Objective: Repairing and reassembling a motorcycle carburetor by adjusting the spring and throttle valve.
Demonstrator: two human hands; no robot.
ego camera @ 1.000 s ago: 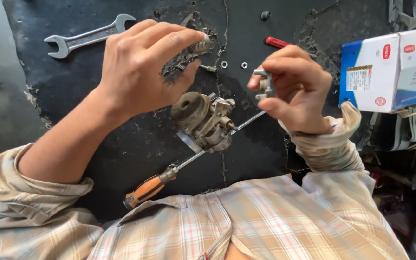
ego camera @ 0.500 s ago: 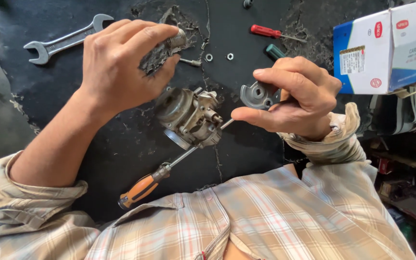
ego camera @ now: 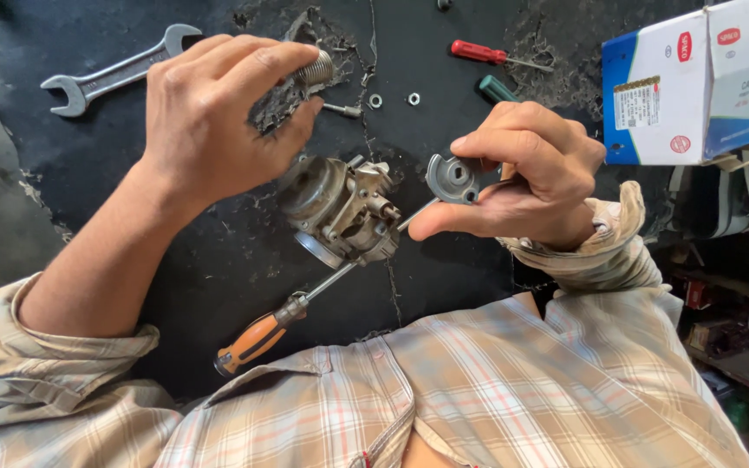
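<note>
My left hand (ego camera: 218, 113) is closed on a small ribbed metal part (ego camera: 312, 68) above a black mat. My right hand (ego camera: 526, 178) pinches a round grey metal cover plate (ego camera: 451, 178) between thumb and fingers. Between the hands a dirty grey carburetor body (ego camera: 340, 212) lies on the mat, neither hand touching it. An orange-handled screwdriver (ego camera: 257, 338) lies under it, its shaft running up towards my right thumb.
A silver open-end wrench (ego camera: 114, 74) lies at top left. A red-handled screwdriver (ego camera: 483, 54), a green handle (ego camera: 496, 87), two small nuts (ego camera: 394, 100) and a thin pin (ego camera: 340, 109) lie on the black mat (ego camera: 218, 251). A blue-and-white box (ego camera: 695, 82) stands at right.
My right hand has turned the small part so the round cover plate now faces up. My left hand has lifted the ribbed part slightly. The view has shifted a little.
</note>
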